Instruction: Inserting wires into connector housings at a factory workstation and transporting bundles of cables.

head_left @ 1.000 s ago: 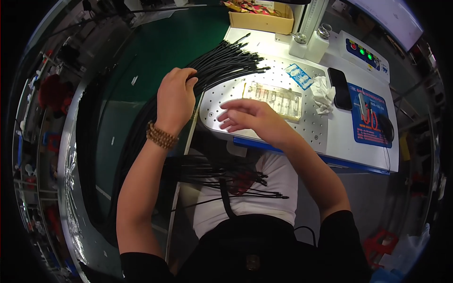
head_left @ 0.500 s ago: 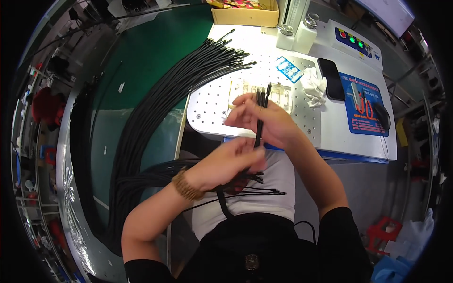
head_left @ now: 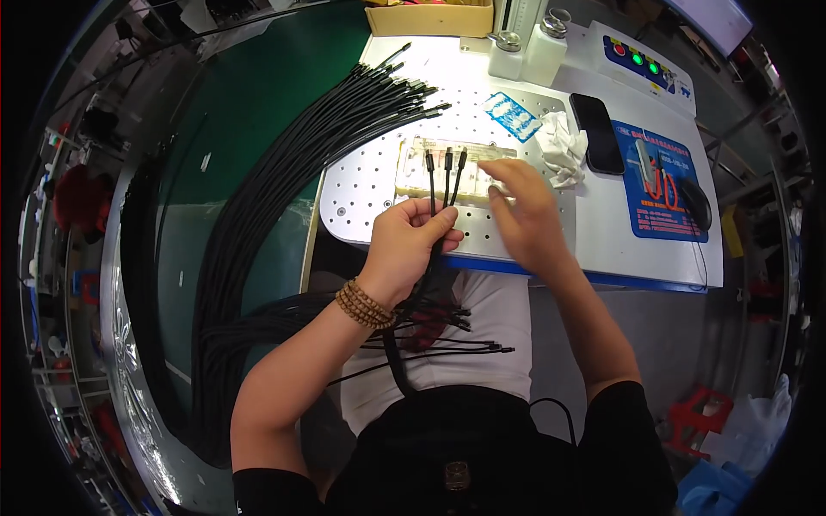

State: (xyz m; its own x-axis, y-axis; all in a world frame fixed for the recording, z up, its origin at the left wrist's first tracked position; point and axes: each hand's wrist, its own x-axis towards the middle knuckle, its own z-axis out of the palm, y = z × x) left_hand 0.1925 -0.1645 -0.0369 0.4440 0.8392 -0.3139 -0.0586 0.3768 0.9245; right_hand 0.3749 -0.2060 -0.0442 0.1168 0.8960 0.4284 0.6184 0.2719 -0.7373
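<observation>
Three black cables point(head_left: 446, 185) are pinched near their plug ends between the thumb and fingers of my left hand point(head_left: 411, 236). Their plugs fan out upright in front of a clear fixture block point(head_left: 413, 182) on the perforated metal plate point(head_left: 357, 206). My right hand point(head_left: 525, 211) is empty, fingers stretched and apart, at the right side of the fixture and close to the rightmost plug. Whether its fingertips touch the fixture I cannot tell. Loose ends of more black cables point(head_left: 482, 348) lie across my lap.
A thick bundle of black cables point(head_left: 258, 206) curves over the green table on the left, plugs resting on the plate. Farther right are a blue card point(head_left: 513, 117), crumpled tissue point(head_left: 564, 150), a phone point(head_left: 597, 133), a mouse point(head_left: 693, 205) and a button box point(head_left: 641, 64). Two dispenser bottles point(head_left: 542, 52) stand behind.
My right hand has let go of the cables and moved right with its fingers opened. My left hand has risen to the plug ends, and the cables are now spread apart.
</observation>
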